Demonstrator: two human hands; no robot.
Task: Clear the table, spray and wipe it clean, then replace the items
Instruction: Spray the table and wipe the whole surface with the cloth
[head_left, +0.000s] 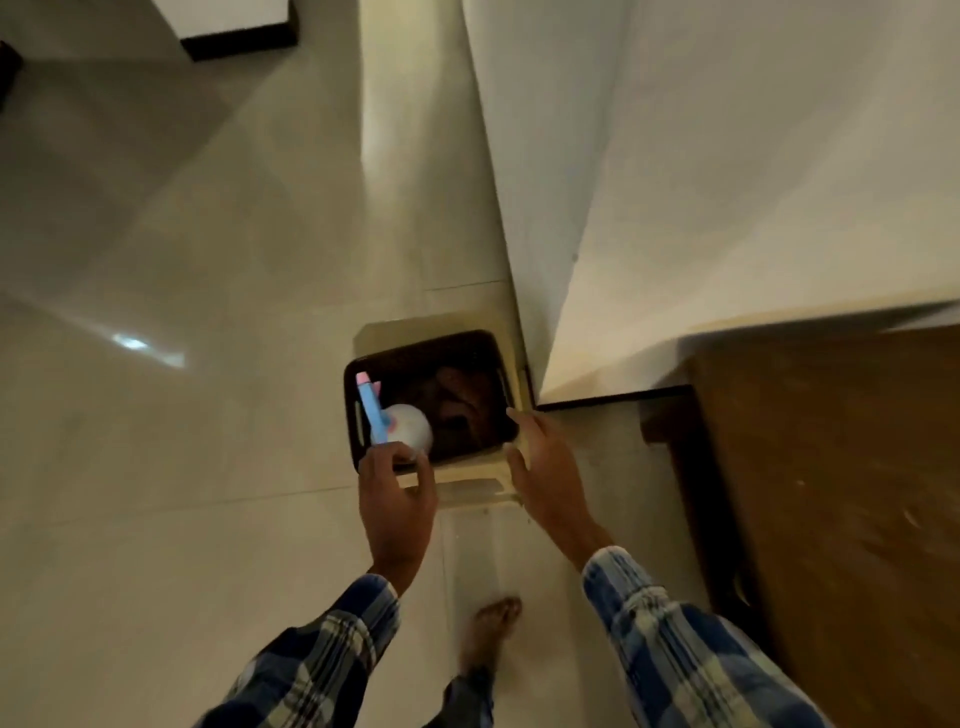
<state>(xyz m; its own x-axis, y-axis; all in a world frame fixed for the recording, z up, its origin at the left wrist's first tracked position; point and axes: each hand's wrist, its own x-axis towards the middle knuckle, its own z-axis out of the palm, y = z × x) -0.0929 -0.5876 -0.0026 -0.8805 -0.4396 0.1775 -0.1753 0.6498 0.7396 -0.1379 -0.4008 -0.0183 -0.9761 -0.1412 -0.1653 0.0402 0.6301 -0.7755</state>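
Left hand (397, 493): my fingers curl round the near end of the spray bottle (410, 425), gripping it at the near-left corner of the basket.
Right hand (545, 467): fingers straight and spread, holding nothing. The fingertips are at the basket's near-right corner, and I cannot tell whether they touch its rim or the stool.
Both hands: apart, one at each near corner of the basket.
Spray bottle: white rounded body with a blue and pink trigger head pointing away from me along the basket's left side. It sits over the basket's opening, and I cannot tell whether it rests on anything inside.
Basket (358, 415): dark and square, with slot handles. Something brownish lies inside, too dim to name.
Stool (467, 486): cream, under the basket, close to the wall (727, 182).
Table (831, 493): brown wood, to my right, well apart from the bottle.
Floor (182, 260): pale glossy tiles with one bright glint.
Foot (491, 629): bare and blurred, on the tiles nearer to me than the stool.
Sleeves (332, 649): blue and white checks on both arms.
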